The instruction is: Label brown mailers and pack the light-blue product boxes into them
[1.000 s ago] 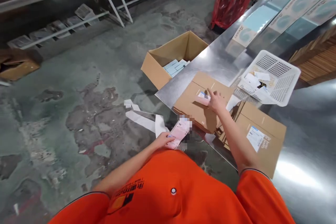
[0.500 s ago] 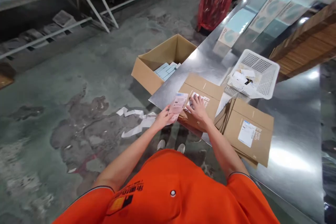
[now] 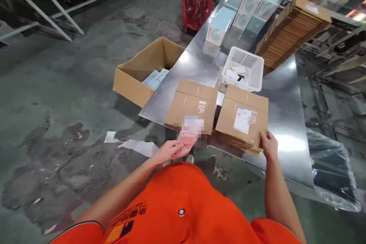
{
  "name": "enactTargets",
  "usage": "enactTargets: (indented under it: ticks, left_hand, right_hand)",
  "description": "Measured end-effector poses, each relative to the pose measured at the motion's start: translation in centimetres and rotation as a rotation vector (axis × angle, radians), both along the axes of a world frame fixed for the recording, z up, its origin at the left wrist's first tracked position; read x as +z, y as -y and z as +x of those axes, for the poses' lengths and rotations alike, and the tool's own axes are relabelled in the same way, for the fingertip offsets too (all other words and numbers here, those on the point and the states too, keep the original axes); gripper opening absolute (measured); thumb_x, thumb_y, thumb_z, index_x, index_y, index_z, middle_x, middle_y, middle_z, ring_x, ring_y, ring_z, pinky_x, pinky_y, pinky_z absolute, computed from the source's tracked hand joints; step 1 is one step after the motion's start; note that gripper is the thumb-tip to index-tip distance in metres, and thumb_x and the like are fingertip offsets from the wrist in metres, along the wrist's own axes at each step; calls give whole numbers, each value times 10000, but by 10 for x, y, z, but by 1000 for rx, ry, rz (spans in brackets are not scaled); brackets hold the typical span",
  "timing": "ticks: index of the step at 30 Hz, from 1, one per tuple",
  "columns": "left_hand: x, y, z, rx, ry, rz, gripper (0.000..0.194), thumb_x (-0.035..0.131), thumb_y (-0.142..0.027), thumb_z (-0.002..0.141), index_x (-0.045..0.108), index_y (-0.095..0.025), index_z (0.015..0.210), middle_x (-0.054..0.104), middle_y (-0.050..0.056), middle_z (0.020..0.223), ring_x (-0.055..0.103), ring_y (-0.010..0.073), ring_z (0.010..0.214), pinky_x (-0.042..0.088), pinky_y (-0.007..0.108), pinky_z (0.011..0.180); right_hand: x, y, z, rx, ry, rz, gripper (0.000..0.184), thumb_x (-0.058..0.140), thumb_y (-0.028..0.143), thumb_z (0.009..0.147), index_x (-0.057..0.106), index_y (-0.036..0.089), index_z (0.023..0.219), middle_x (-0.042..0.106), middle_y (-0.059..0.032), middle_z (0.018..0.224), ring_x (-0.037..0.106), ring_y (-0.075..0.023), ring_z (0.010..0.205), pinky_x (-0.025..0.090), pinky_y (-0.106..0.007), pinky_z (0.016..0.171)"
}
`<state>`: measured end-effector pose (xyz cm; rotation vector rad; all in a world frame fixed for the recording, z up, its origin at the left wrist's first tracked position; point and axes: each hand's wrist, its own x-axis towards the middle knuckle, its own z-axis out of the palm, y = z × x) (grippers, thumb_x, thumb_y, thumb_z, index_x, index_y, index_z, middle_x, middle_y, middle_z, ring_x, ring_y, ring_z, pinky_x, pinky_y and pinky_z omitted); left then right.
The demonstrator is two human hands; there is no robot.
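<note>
My left hand point(image 3: 169, 150) holds a pinkish-white strip of shipping labels point(image 3: 187, 143) between thumb and fingers, in front of the table edge. The strip's upper end overlaps the near edge of a flat brown cardboard box point(image 3: 190, 101), and part of it is blurred out. To the right lies a stack of flat cardboard boxes point(image 3: 225, 120); its top one carries a white shipping label point(image 3: 242, 120). My right hand point(image 3: 268, 144) grips the near right corner of that top box, fingers on the upper face and thumb hidden.
A white plastic basket point(image 3: 259, 70) with paper scraps sits behind the boxes on the metal table point(image 3: 288, 122). Beyond are light-blue boxes point(image 3: 220, 26) and a tall cardboard stack point(image 3: 291, 30). An open carton point(image 3: 133, 91) stands left, near a red-lined bin point(image 3: 197, 5). Paper strips point(image 3: 140, 146) litter the floor.
My right hand has left the left-hand box and moved right to the labelled box's corner. My left hand has drawn the label strip down toward me. The view has swung right.
</note>
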<state>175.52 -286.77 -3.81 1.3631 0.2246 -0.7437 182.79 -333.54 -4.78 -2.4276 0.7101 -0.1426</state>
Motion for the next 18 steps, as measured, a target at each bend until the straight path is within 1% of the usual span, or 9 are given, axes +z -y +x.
enactTargets:
  ticks: [2,4,5,7,10,12,14,16,18]
  left_hand:
    - [0,6,1,-31,23,107,529,726,-604,703,788,-147,962,773,88,829,713,256,806,561,320,684]
    - [2,16,1,-39,45,123,479,739,-586,683,795,-153,879,777,80,847,706,252,803,544,300,662]
    - [3,22,1,-41,36,100,461,749,-577,671,795,-156,853,781,78,874,707,255,822,543,299,669]
    - [8,31,0,-41,-10,19,454,770,-562,653,795,-158,859,782,79,927,712,269,870,554,314,712]
    - [16,32,-1,1,-62,-52,478,778,-544,667,789,-158,950,776,88,992,713,287,939,565,361,805]
    - [22,27,-3,50,-33,-40,513,799,-494,671,766,-162,1061,763,98,1062,699,298,1004,558,386,866]
    - [28,20,-3,165,79,-39,682,847,-403,629,682,-174,1250,707,116,1221,649,307,1132,531,389,941]
    - [34,15,1,311,201,-65,931,881,-319,573,526,-199,1425,608,126,1377,583,300,1239,496,369,998]
    - [36,14,8,387,213,-61,975,873,-318,581,466,-204,1460,639,120,1314,627,276,1155,514,356,946]
  right_hand:
    - [16,9,0,8,-110,-142,618,618,482,757,644,108,1248,656,-266,1196,639,-389,1056,520,-530,849]
    - [32,-21,8,179,-59,-190,772,683,507,722,551,104,1367,522,-277,1398,504,-416,1276,456,-568,980]
    - [40,-48,15,330,16,-132,844,682,530,732,474,118,1439,451,-250,1478,430,-395,1356,430,-555,1030]
    - [52,-111,28,678,33,226,843,641,546,796,365,204,1515,420,-163,1532,436,-318,1369,469,-471,1014]
    - [60,-195,41,1000,-209,703,689,709,535,760,556,215,1351,655,-108,1252,638,-256,1054,538,-360,806]
    - [57,-229,41,1001,-289,794,464,735,538,732,684,173,1013,699,-39,862,625,-184,745,491,-287,639]
    - [50,-247,37,921,-262,773,384,720,554,737,636,179,751,575,28,608,504,-127,566,393,-247,530]
    - [43,-259,31,904,-240,750,390,698,566,750,612,190,693,522,42,553,445,-114,525,342,-243,498]
    - [41,-268,23,952,-248,737,399,670,586,766,638,191,715,543,32,568,456,-124,539,344,-249,501]
